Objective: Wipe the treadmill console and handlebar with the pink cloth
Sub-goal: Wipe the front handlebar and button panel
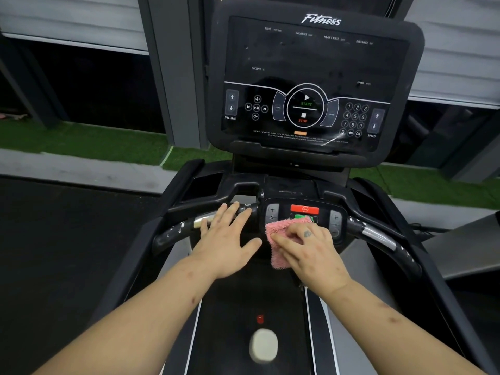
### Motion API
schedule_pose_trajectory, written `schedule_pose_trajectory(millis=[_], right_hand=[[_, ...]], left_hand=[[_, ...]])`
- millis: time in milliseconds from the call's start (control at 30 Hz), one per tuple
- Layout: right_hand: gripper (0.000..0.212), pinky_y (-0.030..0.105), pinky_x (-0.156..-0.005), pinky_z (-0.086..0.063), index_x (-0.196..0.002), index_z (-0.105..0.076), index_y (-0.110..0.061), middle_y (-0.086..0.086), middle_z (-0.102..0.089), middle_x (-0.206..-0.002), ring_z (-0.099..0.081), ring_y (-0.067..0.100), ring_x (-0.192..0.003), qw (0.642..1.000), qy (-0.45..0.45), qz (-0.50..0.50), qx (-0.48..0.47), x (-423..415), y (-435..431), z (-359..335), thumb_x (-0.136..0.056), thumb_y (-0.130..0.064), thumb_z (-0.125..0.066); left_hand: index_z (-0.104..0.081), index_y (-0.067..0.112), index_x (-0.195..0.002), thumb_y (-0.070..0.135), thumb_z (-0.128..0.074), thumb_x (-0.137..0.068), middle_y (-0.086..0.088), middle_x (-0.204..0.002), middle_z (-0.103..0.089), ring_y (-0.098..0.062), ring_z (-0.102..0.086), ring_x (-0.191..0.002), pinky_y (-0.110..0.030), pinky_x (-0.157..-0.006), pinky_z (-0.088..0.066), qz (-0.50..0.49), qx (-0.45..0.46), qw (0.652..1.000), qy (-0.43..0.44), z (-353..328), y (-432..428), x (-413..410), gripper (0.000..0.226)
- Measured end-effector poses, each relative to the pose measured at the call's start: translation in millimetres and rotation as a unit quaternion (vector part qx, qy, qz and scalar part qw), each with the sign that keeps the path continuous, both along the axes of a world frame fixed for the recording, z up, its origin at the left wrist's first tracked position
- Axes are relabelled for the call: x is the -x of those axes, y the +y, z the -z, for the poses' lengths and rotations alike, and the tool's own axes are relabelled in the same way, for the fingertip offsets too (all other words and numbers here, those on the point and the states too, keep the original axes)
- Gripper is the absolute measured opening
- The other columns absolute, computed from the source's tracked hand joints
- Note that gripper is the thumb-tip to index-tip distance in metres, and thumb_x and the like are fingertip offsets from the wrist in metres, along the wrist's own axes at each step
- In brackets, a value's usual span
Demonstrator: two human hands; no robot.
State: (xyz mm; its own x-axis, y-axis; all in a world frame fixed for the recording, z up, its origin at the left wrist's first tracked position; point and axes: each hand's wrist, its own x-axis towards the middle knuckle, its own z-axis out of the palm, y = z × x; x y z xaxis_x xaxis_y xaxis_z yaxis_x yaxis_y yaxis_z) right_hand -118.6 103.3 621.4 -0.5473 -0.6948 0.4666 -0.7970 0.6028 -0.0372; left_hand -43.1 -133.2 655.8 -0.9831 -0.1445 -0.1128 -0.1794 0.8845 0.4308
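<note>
The pink cloth (278, 227) lies on the small control panel (304, 210) set in the middle of the handlebar (176, 231), below the big console (311, 77). The right hand (311, 247) covers it with lightly bent fingers laid across it, pressing it down rather than bunching it; the thumb is hidden. That flat hold probably keeps plenty of fabric against the buttons. The left hand (227, 239) rests palm-down on the left stretch of the handlebar, fingers straight and spread and holding nothing, seemingly as a brace. The cloth's long axis runs away from the person. Its far edge reaches the green button and its near end hangs off the panel toward the belt (230, 320).
</note>
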Motion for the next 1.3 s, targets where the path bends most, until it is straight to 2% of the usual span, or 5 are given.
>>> schedule_pose_trajectory(millis=[200, 400, 733, 1033, 1300], right_hand=[[0.04, 0.048, -0.091, -0.045, -0.127, -0.069, -0.033, -0.001, -0.06, -0.116, -0.056, 0.029, -0.106, 1.0, 0.01, 0.008, 0.001, 5, 12, 3, -0.089, -0.028, -0.08], [0.037, 0.048, -0.089, -0.045, -0.128, -0.069, -0.032, 0.0, -0.06, -0.114, -0.054, 0.028, -0.103, 1.0, 0.006, 0.005, -0.004, 3, -4, 0, -0.093, -0.029, -0.077], [0.041, 0.048, -0.094, -0.046, -0.13, -0.066, -0.034, 0.0, -0.059, -0.12, -0.055, 0.029, -0.11, 1.0, 0.008, 0.004, -0.016, -2, -4, 1, -0.092, -0.03, -0.077], [0.039, 0.049, -0.092, -0.045, -0.133, -0.064, -0.034, 0.003, -0.06, -0.119, -0.053, 0.029, -0.108, 0.999, 0.02, 0.022, -0.035, -1, 4, -2, -0.095, -0.034, -0.072], [0.057, 0.048, -0.09, -0.047, -0.135, -0.062, -0.034, 0.002, -0.059, -0.119, -0.052, 0.029, -0.107, 0.999, 0.022, 0.01, -0.047, -4, -21, -4, -0.082, -0.029, -0.085]], left_hand=[[-0.006, 0.039, -0.164, 0.066, -0.042, -0.1, 0.011, -0.173, 0.011, -0.013, 0.021, -0.156, -0.054, -0.127, 0.005, -0.001, 0.003, 1.0, -0.004, -1, 0, 0, 0.078], [-0.007, 0.039, -0.164, 0.067, -0.041, -0.1, 0.011, -0.173, 0.011, -0.013, 0.021, -0.156, -0.056, -0.127, 0.005, -0.004, -0.001, 1.0, -0.003, 0, 0, 0, 0.078], [-0.007, 0.04, -0.164, 0.068, -0.042, -0.099, 0.013, -0.172, 0.01, -0.011, 0.021, -0.156, -0.055, -0.128, 0.004, -0.006, -0.003, 1.0, 0.001, 3, 0, 1, 0.079], [-0.006, 0.04, -0.164, 0.068, -0.041, -0.099, 0.012, -0.172, 0.012, -0.012, 0.022, -0.156, -0.054, -0.127, 0.006, -0.006, 0.002, 1.0, -0.003, 1, 1, 1, 0.079], [-0.008, 0.04, -0.164, 0.067, -0.043, -0.099, 0.012, -0.173, 0.01, -0.011, 0.021, -0.156, -0.055, -0.128, 0.004, -0.008, -0.006, 1.0, 0.001, 2, 2, 0, 0.078]])
